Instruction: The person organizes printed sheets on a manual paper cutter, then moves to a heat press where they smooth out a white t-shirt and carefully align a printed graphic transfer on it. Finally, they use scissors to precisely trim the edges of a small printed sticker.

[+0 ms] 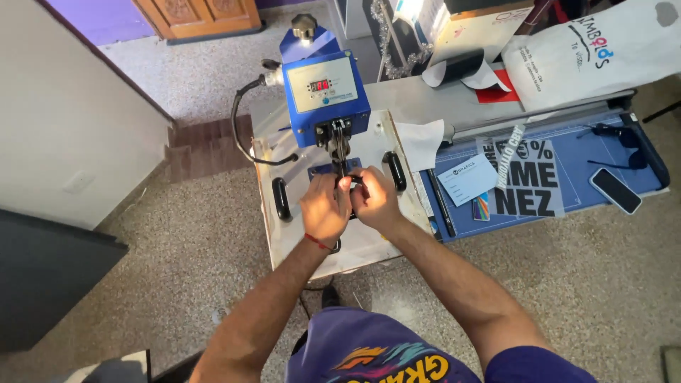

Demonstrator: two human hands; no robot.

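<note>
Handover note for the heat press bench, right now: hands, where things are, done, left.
Left hand and right hand: both closed on the black lever handle of the blue heat press, side by side.
Press platen: looks closed flat; nothing shows under it. Display on the control box is lit.
Blue cutting mat to the right holds a lettered transfer sheet, a card and a phone.
Done: handle gripped. Left: cannot tell whether a pressing is starting or ending.
</note>
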